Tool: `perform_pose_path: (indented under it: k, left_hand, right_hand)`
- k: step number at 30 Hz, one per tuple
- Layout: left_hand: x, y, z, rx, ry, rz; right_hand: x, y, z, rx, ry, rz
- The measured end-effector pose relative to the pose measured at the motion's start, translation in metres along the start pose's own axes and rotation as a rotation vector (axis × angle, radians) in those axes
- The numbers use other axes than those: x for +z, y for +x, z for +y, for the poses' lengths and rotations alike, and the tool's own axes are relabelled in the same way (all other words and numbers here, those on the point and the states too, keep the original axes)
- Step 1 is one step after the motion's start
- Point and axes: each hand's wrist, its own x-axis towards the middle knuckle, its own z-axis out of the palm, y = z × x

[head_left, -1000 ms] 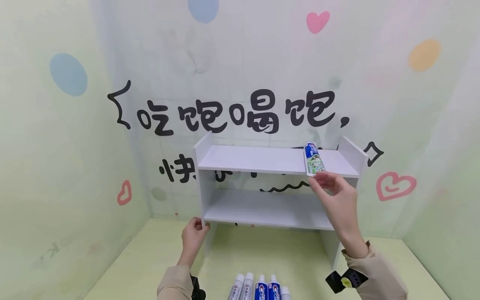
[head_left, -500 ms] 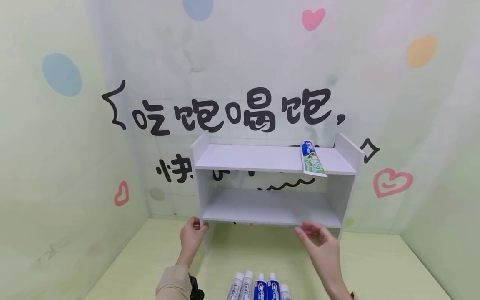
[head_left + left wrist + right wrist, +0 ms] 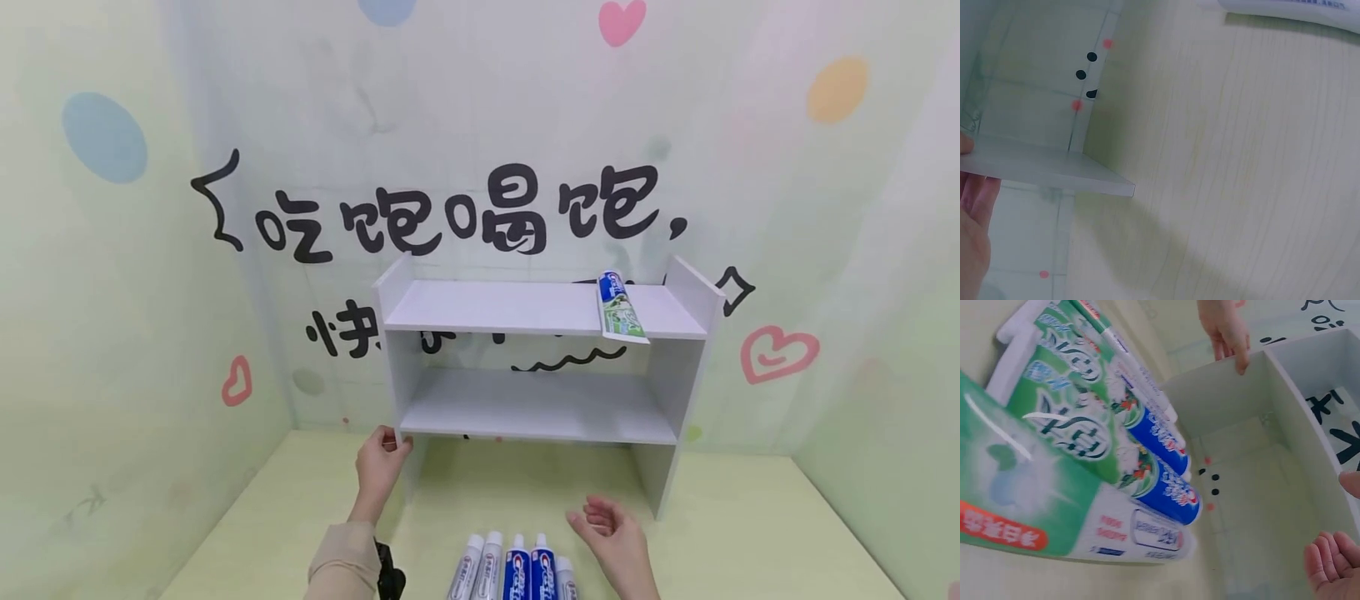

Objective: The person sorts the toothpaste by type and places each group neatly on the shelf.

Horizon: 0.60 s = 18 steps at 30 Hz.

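Pale green walls [image 3: 480, 108], printed with bold black characters, hearts and coloured dots, rise behind a light wood-grain worktop [image 3: 735, 525]. Standing on it is a white shelf unit [image 3: 540, 408] with two boards between its side panels. One blue-and-green tube [image 3: 621, 307] lies on the upper board towards the right, its flat end poking out over the front edge, well apart from either hand.

At the unit's left side, the left hand [image 3: 380, 462] pinches the side panel, thumb on one face and fingers on the other. The right hand [image 3: 617, 542] holds nothing; its fingers are loosely curled, with a gap between them and the thumb. It is just to the right of a row on the worktop: two pale tubes [image 3: 476, 568] on the left, two blue-capped-end tubes [image 3: 529, 573] beside them and a fifth tube [image 3: 567, 581] nearest the hand, all with caps towards the unit.

From the head, the row is cut off by the bottom edge, as is the right forearm. The right wrist view shows more of the tubes, though the closest runs out of frame at the left and its small print is blurred. That view crops the right hand at its edge; the left wrist view crops the left hand likewise, and only a sliver of one tube enters its top corner.
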Motion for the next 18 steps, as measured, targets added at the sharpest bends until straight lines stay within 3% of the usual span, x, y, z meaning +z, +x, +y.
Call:
perform_pose_path:
  k: [5, 10, 16, 18]
  left_hand:
    - [0.0, -0.001, -0.003, 0.027, -0.02, 0.02]
    - [-0.003, -0.003, -0.002, 0.025, -0.032, 0.016]
    - [-0.005, -0.004, 0.0, -0.011, -0.007, -0.006]
    - [-0.004, -0.004, -0.001, -0.017, -0.006, -0.001]
  right_hand:
    - [0.005, -0.003, 0.022, 0.057, -0.118, -0.129]
    - [0.005, -0.008, 0.034, 0.056, -0.186, -0.256]
    - [0.009, -0.015, 0.044, 0.176, -0.206, -0.327]
    - [0.01, -0.016, 0.05, 0.176, -0.212, -0.345]
